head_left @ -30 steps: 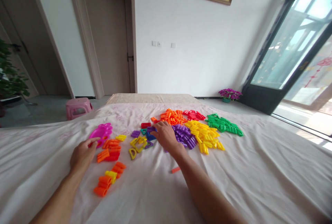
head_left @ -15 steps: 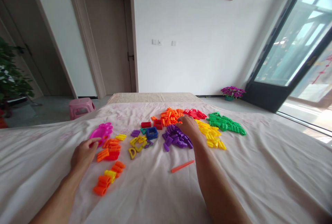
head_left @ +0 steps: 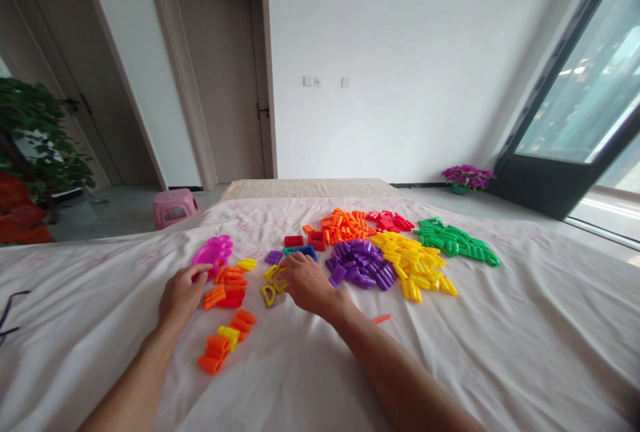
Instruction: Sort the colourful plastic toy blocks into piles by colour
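My left hand [head_left: 184,291] is at the near edge of a pink flower-shaped tray [head_left: 213,253], its fingers closed on something I cannot make out. Beside it lie orange and red pieces [head_left: 231,287]. My right hand [head_left: 306,280] reaches over yellow frame pieces [head_left: 269,295], with its fingertips together at them; what they hold is hidden. Behind that hand is a partly covered blue square piece [head_left: 311,252]. To its right are piles of purple [head_left: 360,264] and yellow [head_left: 413,262] pieces.
Farther back lie orange [head_left: 345,225], red [head_left: 389,221] and green [head_left: 455,240] piles. Orange and yellow joined pieces [head_left: 227,342] are near the front left. An orange stick [head_left: 382,319] lies beside my right forearm. A pink stool [head_left: 175,205] stands beyond the cloth.
My right hand has moved left from the purple and orange piles to the yellow frame pieces. My left hand stays by the pink tray. The whole view has shifted slightly.
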### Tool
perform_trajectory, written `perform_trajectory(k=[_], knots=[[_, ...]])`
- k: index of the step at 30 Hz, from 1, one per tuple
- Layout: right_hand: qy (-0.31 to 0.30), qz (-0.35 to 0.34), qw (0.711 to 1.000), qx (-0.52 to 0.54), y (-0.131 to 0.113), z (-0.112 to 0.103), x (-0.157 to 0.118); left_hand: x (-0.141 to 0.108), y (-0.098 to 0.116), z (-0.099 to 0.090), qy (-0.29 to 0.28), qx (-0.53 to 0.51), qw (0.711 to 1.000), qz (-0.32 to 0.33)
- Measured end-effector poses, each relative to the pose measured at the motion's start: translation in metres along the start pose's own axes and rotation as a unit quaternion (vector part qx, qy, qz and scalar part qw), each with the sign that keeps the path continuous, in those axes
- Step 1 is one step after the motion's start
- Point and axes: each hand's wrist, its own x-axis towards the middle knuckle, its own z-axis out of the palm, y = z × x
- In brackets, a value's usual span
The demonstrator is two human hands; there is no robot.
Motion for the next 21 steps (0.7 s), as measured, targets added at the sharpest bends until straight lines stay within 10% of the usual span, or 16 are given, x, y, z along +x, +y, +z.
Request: perform_trajectory(k=[12, 21], knots=[[-0.085, 0.005, 0.996, -0.032, -0.030, -0.022, -0.003, 0.004, -0.003, 0.003, 0.010, 0.001, 1.000, 0.016], [-0.009, -0.102, 0.993, 0.056, -0.055, 0.011, 0.001, 0.004, -0.002, 0.003, 0.001, 0.002, 1.000, 0.017]])
